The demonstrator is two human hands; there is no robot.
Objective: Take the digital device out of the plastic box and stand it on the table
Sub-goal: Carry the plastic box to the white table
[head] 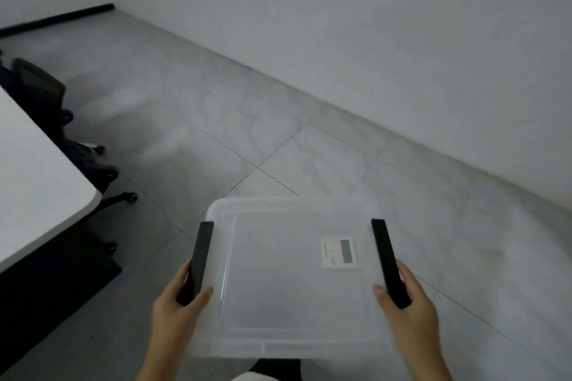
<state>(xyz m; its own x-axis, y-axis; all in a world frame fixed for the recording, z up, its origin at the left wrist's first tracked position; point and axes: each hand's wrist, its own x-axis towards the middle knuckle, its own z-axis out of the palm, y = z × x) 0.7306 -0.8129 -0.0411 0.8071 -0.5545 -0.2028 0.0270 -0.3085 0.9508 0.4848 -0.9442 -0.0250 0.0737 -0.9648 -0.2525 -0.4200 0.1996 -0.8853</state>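
We grip both black latches: left hand (pixel 179 303), right hand (pixel 405 300). Tilt the box (pixel 294 303), the device (pixel 339 252) slides.

Lidded plastic box (pixel 291 281) over floor, L hand (pixel 178 303) & R hand (pixel 408 300) gripping black handles, digital device (pixel 339 252) inside, table (pixel 34 170) left

Head camera looks steeply down, close above floor (pixel 278 120).

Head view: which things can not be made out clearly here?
- Digital device: its markings are too small and hazed by the plastic box lid.
- Left hand fingers: hidden behind the black latch.
- Table: cut off by the left edge.
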